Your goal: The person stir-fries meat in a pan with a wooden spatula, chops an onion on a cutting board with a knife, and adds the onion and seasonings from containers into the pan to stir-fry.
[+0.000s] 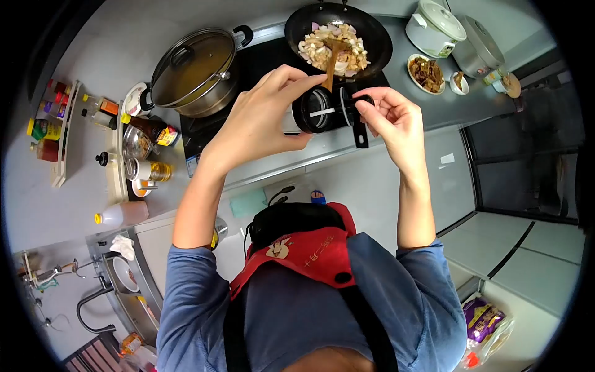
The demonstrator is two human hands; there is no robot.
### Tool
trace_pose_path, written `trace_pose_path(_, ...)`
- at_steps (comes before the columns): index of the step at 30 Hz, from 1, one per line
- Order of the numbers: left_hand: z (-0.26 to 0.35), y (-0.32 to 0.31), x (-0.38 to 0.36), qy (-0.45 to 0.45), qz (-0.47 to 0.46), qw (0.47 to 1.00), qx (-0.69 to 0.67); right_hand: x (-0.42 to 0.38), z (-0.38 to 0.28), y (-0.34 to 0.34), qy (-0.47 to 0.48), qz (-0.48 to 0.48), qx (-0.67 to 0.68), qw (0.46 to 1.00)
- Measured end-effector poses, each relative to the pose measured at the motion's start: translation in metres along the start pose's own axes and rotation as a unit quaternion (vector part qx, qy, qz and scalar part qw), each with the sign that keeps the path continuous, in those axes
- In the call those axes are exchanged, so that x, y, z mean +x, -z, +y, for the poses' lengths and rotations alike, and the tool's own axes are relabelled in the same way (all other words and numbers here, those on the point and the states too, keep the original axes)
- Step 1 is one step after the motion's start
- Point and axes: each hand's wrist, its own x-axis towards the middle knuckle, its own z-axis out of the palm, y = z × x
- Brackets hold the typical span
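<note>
My left hand [254,115] is wrapped round a seasoning jar [302,113] with a black rim, its open mouth tilted to the right. Between the fingertips of my right hand [395,121] is the jar's black lid [351,106], held apart from the mouth. A thin white stem [322,113] runs from the lid side into the jar's mouth. What the jar contains is hard to make out. Just beyond my hands, a black wok [379,44] holds chopped, pale food pieces [353,59]. A wooden spatula [335,57] rests in that food.
A lidded steel pot [201,102] stands left of the wok. Sauce bottles [149,127] and jars line the left counter. To the right are a plate of brown food [426,74], a small white bowl [459,84] and a white rice cooker [434,31].
</note>
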Motion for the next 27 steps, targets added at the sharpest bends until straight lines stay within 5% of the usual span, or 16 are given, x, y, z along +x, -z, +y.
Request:
trace_pose_path(14,-0.022,-0.04,0.089,0.121,0.104,0.983,-0.09,0.118,0.035,0.081,-0.015,0.009,0.103,0.995)
trace_pose_path(27,-0.094,-0.084,0.14,0.186,0.181,0.962,-0.082,0.244,0.132,0.174,0.025,0.166,0.045,0.985)
